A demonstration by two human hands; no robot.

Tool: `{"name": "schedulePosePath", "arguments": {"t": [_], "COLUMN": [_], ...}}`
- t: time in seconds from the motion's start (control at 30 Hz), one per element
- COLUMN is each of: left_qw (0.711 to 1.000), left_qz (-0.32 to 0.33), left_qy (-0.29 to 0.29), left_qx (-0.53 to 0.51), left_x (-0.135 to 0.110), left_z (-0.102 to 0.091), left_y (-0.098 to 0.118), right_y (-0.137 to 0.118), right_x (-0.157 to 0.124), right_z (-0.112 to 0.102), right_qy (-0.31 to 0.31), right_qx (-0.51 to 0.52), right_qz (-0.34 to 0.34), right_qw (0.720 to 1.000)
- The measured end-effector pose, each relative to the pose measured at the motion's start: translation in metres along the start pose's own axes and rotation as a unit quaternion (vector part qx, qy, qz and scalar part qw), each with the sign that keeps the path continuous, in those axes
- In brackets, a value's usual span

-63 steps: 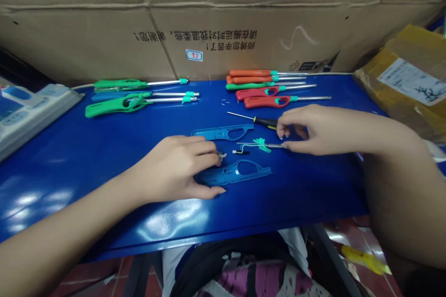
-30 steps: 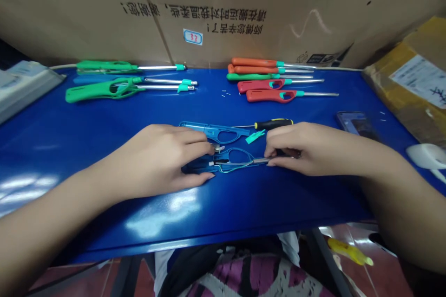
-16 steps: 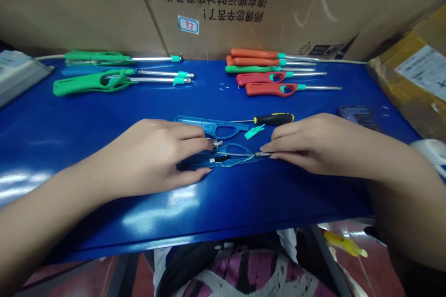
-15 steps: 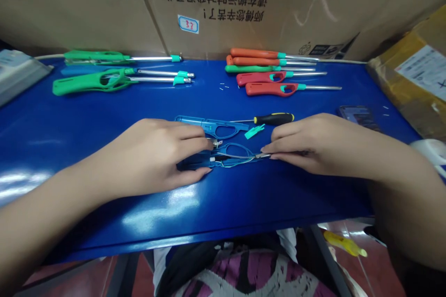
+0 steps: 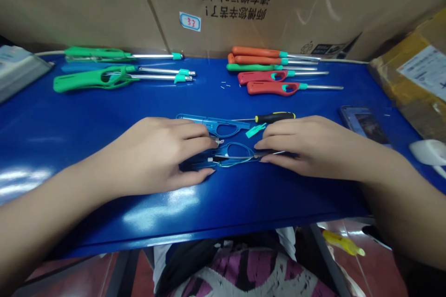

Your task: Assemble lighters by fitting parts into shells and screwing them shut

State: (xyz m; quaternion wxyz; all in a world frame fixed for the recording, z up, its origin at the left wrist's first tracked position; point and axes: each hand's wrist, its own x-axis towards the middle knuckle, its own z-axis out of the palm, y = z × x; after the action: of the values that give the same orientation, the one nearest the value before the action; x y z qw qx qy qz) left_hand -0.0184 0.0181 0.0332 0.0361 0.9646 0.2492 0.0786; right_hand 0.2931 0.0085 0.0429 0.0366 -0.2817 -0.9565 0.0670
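My left hand (image 5: 163, 155) is closed on the rear end of a blue lighter shell half (image 5: 223, 158) lying on the blue table (image 5: 104, 120). My right hand (image 5: 306, 146) pinches a thin metal tube (image 5: 270, 153) whose inner end and wires lie in that shell. A second blue shell half (image 5: 212, 124) lies just beyond. A small teal clip (image 5: 255, 130) rests between them. A black and yellow screwdriver (image 5: 275, 116) lies behind my right fingers.
Green long lighters (image 5: 104, 76) lie at the back left, red, orange and green ones (image 5: 272, 72) at the back right. Cardboard boxes (image 5: 223, 4) wall the far side. A phone (image 5: 364, 123) and a white object (image 5: 427, 151) lie at the right, a grey device (image 5: 17, 67) at the left.
My right hand carried the metal tube with its wires from beside the screwdriver onto the nearer blue shell, then slid left along it. My left hand stayed on the shell. The view shifted down.
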Motion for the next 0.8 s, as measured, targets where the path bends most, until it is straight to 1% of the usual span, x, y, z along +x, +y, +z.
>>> {"name": "schedulePosePath", "arguments": {"t": [0.17,0.33,0.43,0.57,0.8], "left_qw": [0.999,0.999,0.999,0.999,0.999], "left_qz": [0.023,0.021,0.019,0.020,0.022], "left_qy": [0.034,0.038,0.041,0.038,0.047], "left_qx": [0.006,0.013,0.013,0.007,0.005], "left_x": [0.0012,0.0013,0.0015,0.0019,0.0006], "left_z": [0.0037,0.0052,0.0051,0.0049,0.0047], "left_y": [0.0006,-0.0007,-0.0010,-0.0012,-0.0018], "right_y": [0.0009,0.0018,0.0020,0.0025,0.0046], "right_x": [0.0025,0.0014,0.0022,0.0036,0.0046], "right_z": [-0.0005,-0.0014,-0.0007,0.0008,-0.0001], "right_qy": [-0.007,0.004,0.014,0.020,0.004], "right_qx": [0.039,0.004,0.005,0.028,0.092], "right_qz": [0.003,0.002,-0.005,-0.008,0.026], "right_qw": [0.999,1.000,1.000,0.999,0.995]}}
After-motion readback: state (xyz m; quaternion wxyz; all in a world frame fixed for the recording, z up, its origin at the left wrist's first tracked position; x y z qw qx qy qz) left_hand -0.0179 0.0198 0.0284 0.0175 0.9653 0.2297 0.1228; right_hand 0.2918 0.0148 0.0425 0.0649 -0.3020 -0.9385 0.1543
